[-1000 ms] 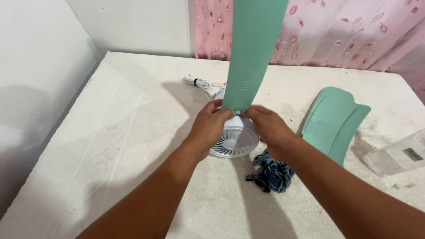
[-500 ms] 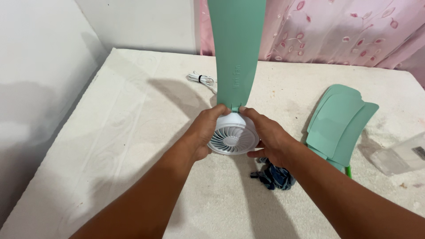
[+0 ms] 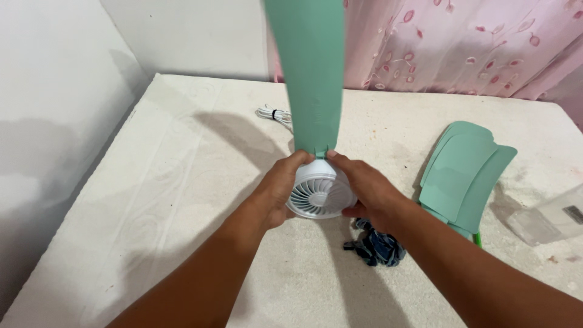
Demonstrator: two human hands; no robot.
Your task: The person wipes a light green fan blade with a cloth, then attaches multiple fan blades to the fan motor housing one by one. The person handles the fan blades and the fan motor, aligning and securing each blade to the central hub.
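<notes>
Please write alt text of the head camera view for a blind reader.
Two bare hands, left hand and right hand, grip a round white plastic fan hub with a long green blade standing up from it. Spare green blades lie right on the white mattress.

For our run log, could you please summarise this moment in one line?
left hand: grips round white fan motor hub | right hand: grips hub | long mint-green plastic blade: upright in hub

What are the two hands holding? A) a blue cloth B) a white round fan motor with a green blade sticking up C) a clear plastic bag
B: the left hand and right hand grip the white fan motor, with the green blade standing up from it.
</notes>
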